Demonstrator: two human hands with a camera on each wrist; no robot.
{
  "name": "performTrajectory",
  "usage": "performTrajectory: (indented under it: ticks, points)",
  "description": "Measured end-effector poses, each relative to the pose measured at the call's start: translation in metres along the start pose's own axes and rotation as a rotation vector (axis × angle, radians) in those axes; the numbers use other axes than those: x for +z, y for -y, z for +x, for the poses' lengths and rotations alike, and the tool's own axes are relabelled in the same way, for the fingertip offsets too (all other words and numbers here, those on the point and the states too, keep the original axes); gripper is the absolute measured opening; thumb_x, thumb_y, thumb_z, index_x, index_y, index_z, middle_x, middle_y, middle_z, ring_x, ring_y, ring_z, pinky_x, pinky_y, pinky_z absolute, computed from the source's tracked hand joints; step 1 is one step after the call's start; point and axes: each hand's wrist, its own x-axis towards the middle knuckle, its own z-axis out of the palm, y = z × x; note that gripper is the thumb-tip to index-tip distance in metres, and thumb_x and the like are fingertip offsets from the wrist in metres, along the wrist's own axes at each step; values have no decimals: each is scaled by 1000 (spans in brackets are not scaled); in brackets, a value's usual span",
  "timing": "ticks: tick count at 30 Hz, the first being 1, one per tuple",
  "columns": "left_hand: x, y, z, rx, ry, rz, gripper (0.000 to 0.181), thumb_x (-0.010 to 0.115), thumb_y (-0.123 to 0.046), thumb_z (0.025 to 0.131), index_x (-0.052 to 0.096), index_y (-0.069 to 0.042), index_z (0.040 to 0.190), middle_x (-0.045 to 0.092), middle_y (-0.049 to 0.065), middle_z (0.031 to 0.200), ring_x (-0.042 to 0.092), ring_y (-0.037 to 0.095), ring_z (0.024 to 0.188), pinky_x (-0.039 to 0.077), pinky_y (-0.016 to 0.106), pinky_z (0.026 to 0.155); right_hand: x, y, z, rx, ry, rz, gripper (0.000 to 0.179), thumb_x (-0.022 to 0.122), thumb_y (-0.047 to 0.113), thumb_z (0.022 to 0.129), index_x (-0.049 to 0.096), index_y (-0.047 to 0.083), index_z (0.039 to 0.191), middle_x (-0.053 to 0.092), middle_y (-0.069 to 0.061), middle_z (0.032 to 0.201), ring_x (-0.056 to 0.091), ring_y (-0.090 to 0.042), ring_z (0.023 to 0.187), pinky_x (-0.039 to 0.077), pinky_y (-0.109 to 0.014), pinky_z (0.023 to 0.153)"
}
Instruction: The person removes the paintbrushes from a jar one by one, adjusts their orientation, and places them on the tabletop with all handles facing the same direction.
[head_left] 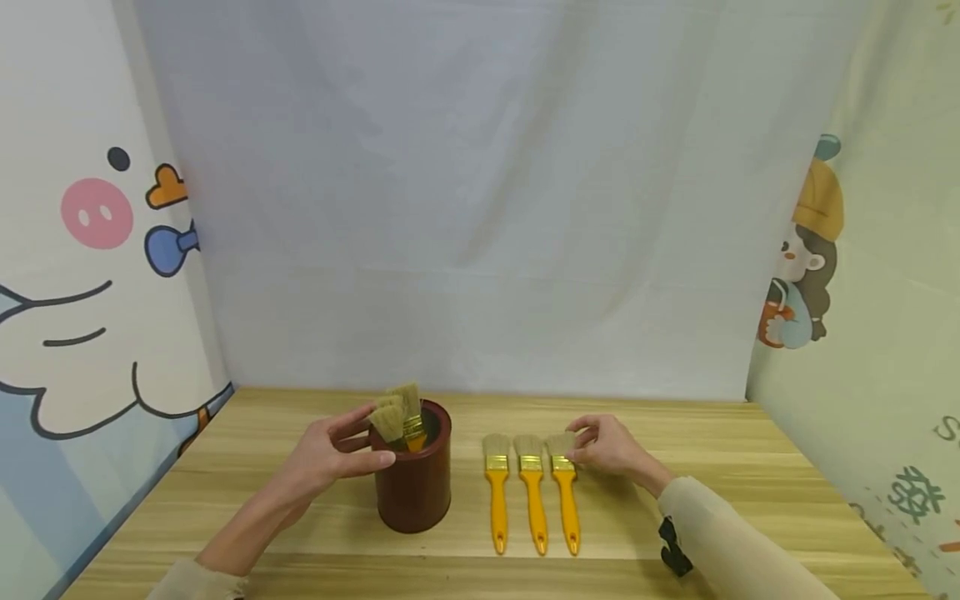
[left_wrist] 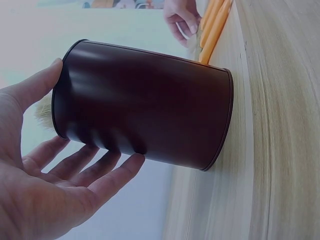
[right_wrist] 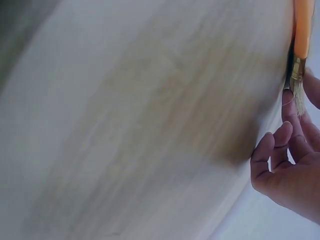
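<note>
My left hand [head_left: 330,450] holds a dark red cylindrical can [left_wrist: 145,102] at its upper part, thumb at the rim and fingers along the side. The can stands upright on the table. Paintbrushes [head_left: 412,417] stick out of its top, bristles up. To its right, three paintbrushes with yellow handles lie side by side, bristles away from me: a left one [head_left: 498,496], a middle one [head_left: 533,496] and a right one [head_left: 566,496]. My right hand [head_left: 611,447] pinches the right paintbrush by its bristles, with thumb and fingers on either side.
The wooden table [head_left: 645,533] ends at a pale hanging cloth [head_left: 480,208] behind. Printed cartoon sheets stand at both sides, with a white bird figure [head_left: 67,250] on the left. A black strap [head_left: 673,550] is on the right sleeve.
</note>
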Motion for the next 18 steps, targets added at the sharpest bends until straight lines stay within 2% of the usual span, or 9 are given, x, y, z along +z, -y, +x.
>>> performTrajectory:
  ticks: [18]
  points:
    - [0, 0, 1, -12, 5, -8, 95, 84, -21, 91, 29, 0, 165, 34, 33, 162, 43, 47, 145, 53, 47, 105, -3, -4, 5, -30, 31, -14, 38, 84, 3, 88, 69, -12, 119, 72, -14, 98, 69, -30, 93, 58, -41, 76]
